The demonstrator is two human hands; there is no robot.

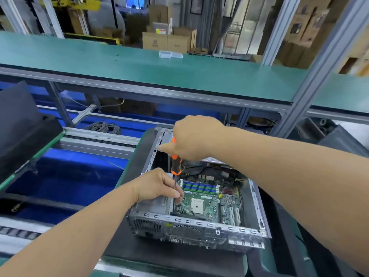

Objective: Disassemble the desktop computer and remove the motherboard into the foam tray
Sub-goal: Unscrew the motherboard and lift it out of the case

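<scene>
Two hands (195, 136) steady slim orange-black screwdriver (176, 165) over green motherboard (207, 204).

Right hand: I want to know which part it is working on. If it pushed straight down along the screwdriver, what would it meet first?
Probably the motherboard, near its left edge, where the screwdriver tip seems to land; depth is unclear.

My 2 forearms are bare right up to where they leave view, with no sleeves or cuffs showing. My left hand (157, 184) and right hand (194, 136) wear no gloves. I can see no rings, watch or wrist strap on either.
</scene>
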